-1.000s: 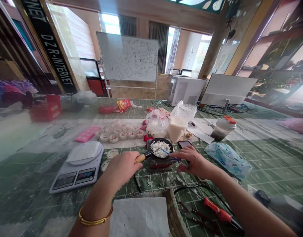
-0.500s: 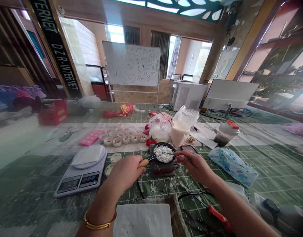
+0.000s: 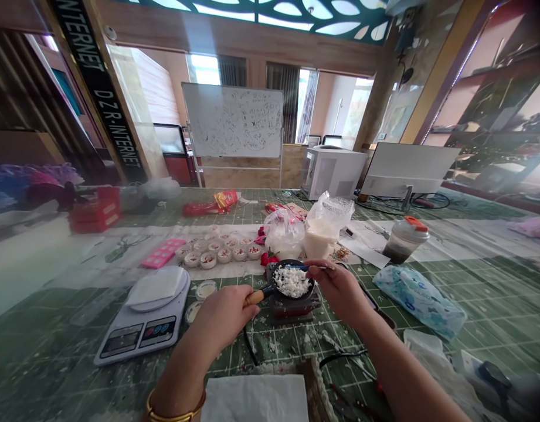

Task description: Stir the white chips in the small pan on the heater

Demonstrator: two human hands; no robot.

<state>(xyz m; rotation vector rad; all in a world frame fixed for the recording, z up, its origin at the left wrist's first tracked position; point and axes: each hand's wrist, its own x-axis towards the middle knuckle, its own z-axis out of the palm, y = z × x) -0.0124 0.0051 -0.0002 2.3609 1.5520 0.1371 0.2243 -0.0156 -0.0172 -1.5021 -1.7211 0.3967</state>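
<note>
My left hand (image 3: 229, 310) is wrapped round the wooden handle of a small black frying pan (image 3: 270, 289). White crumbly chunks (image 3: 291, 282) fill the pan, which rests on a small dark hot plate (image 3: 291, 312). In my right hand (image 3: 335, 287) is pinched a thin blue stick (image 3: 299, 267); its tip lies over the far part of the chunks. Two small round cups (image 3: 206, 289) of pale material are near my left hand. Beyond the pan stand a clear bag of white material (image 3: 284, 233) and an open bag of cream-coloured granules (image 3: 319, 234).
A white kitchen scale (image 3: 142, 316) sits at left, behind it a pink mould (image 3: 164, 253) and several filled cups (image 3: 224, 254). To the right are a tissue pack (image 3: 419, 300) and a lidded cup (image 3: 405, 240). White paper (image 3: 256, 398) and a black cable (image 3: 250, 346) lie in front.
My right hand has shifted slightly, and the blue stick has moved from the middle of the chunks toward the pan's far side. My left hand keeps its hold on the handle. The camera has tilted up slightly.
</note>
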